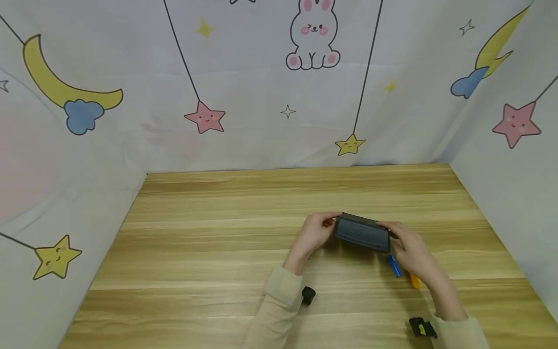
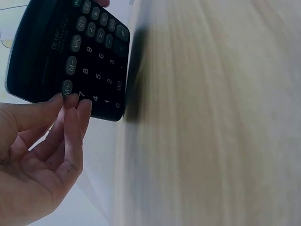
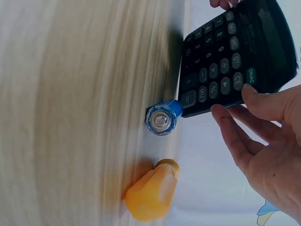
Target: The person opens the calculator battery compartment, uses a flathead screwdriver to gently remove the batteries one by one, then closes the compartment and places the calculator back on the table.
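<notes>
A black calculator [image 1: 362, 233] is held up on its edge, tilted, between two hands. Its keys show in both wrist views, with the zero-key end close to the wooden tabletop. At one side edge, the left hand [image 1: 315, 230] pinches the calculator [image 2: 70, 61] near the M+ key, thumb and fingertips together. The right hand [image 1: 411, 249] grips the opposite edge, its thumb [image 3: 263, 101] by the ON/AC key. A blue battery [image 3: 162, 117] lies on the table beside the calculator's lower corner, near the right hand.
An orange object with a tapered end [image 3: 153, 193] lies beside the battery, partly under the right forearm in the head view. The wooden table [image 1: 209, 232] is bordered by a white printed cloth [image 1: 261, 87] at the back and sides. Dark wrist-worn devices [image 1: 308, 295] show near the sleeves.
</notes>
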The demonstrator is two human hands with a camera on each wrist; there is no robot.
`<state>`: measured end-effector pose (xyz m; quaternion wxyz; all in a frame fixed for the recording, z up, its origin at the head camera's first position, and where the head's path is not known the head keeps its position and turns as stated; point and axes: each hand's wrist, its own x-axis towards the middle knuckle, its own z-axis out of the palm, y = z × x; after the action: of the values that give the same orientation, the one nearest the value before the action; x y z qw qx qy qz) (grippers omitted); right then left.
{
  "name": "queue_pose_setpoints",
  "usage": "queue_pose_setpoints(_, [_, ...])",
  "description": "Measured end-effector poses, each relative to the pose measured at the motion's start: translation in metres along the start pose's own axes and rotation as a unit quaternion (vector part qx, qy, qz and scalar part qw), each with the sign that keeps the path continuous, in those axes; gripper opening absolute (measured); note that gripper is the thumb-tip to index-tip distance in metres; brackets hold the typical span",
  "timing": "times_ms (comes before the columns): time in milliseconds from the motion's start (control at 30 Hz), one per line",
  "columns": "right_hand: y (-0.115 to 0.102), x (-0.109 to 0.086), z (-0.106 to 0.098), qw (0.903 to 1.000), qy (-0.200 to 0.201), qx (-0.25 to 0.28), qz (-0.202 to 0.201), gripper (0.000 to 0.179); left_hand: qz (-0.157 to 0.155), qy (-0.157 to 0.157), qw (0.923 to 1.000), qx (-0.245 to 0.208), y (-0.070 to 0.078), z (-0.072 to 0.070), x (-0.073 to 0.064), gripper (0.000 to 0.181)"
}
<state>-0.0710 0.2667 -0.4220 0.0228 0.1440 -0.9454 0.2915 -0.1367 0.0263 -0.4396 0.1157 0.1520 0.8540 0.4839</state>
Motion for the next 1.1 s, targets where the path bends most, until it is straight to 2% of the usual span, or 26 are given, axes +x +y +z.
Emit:
queue_pose_setpoints(333, [-0.007, -0.004, -0.001, 0.9989, 0.036, 0.025, 0.017, 0.051, 0.057, 0.006, 0.9977, 0.034, 0.004, -0.01, -0.007, 0.034])
queue_pose_setpoints(433, [-0.007, -0.005, -0.002, 0.9985, 0.046, 0.025, 0.018, 0.052, 0.064, 0.012, 0.9971, 0.038, 0.006, -0.012, -0.008, 0.033])
queue_pose_setpoints(667, [-0.01, -0.005, -0.002, 0.9971, 0.063, 0.032, 0.026, 0.046, 0.057, 0.021, 0.9981, 0.01, 0.007, -0.015, -0.01, 0.029])
queue_pose_setpoints(933, [-0.013, -0.006, 0.0, 0.9947, 0.089, 0.037, 0.036, 0.036, 0.041, 0.005, 0.9991, 0.01, 0.009, -0.018, -0.012, 0.031])
queue_pose_setpoints(1100, [-0.014, -0.004, 0.002, 0.9921, 0.089, 0.065, 0.059, 0.034, 0.045, 0.011, 0.9989, 0.012, 0.006, -0.017, -0.011, 0.028])
